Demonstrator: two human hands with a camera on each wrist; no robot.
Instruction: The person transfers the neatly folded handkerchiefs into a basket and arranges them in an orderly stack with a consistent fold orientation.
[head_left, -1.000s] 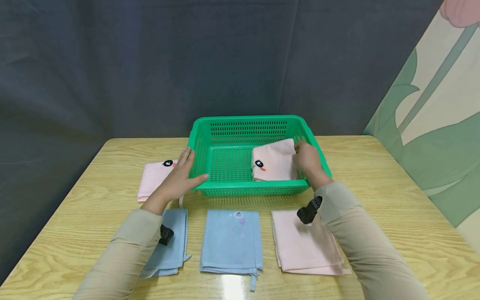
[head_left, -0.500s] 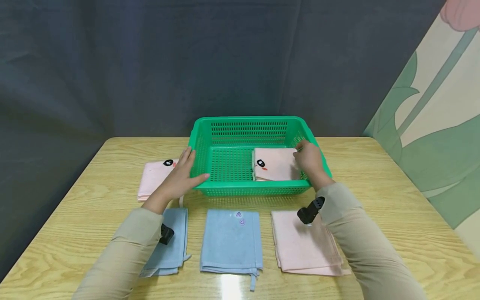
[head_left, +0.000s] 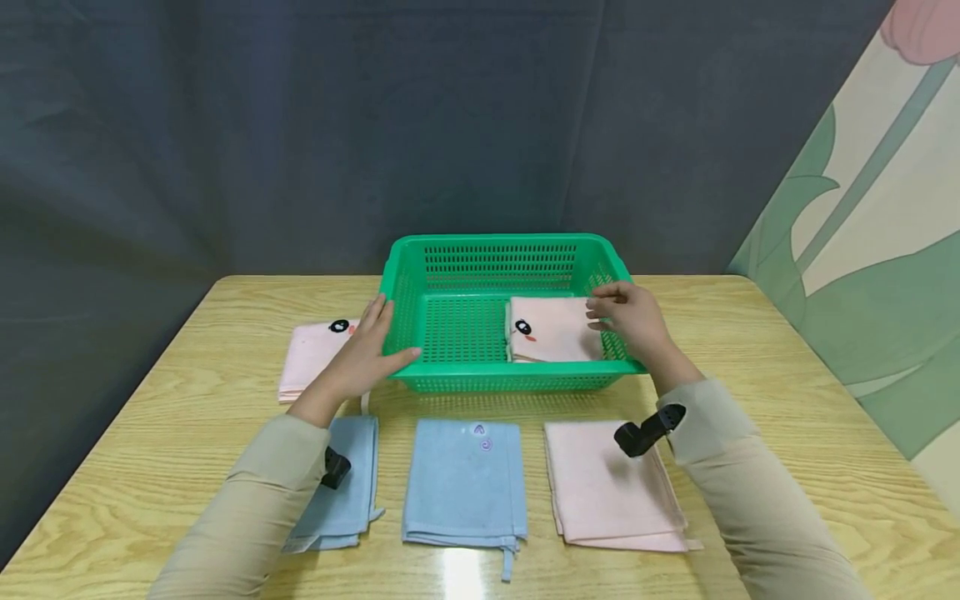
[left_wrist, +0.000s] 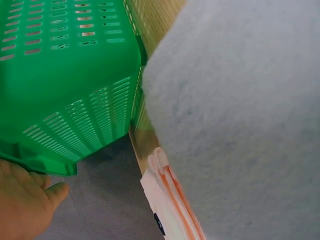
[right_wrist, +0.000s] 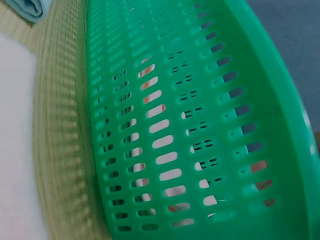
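A green plastic basket [head_left: 517, 368] with slotted walls stands at the back of the table. In its right half lies a folded pink towel [head_left: 561, 329] with an embroidered eye, flat on the bottom. My left hand [head_left: 358, 360] rests against the basket's left rim, fingers straight and thumb spread at the near corner. Over the right rim, my right hand [head_left: 636, 323] hovers with loosely bent fingers, holding nothing, beside the pink towel's right edge. Through the slots of the green wall [right_wrist: 165, 125] in the right wrist view, bits of the towel show.
Another pink towel [head_left: 309, 357] with an eye lies left of the basket, partly behind my left hand. Along the front lie a blue towel [head_left: 351, 479] partly under my left arm, a blue towel [head_left: 465, 483] in the middle and a pink towel [head_left: 606, 492] at right.
The pink towel's raised right corner has come down flat in the basket. My right hand has let go of it and moved a little right and back, fingers loosened. My left hand stays put.
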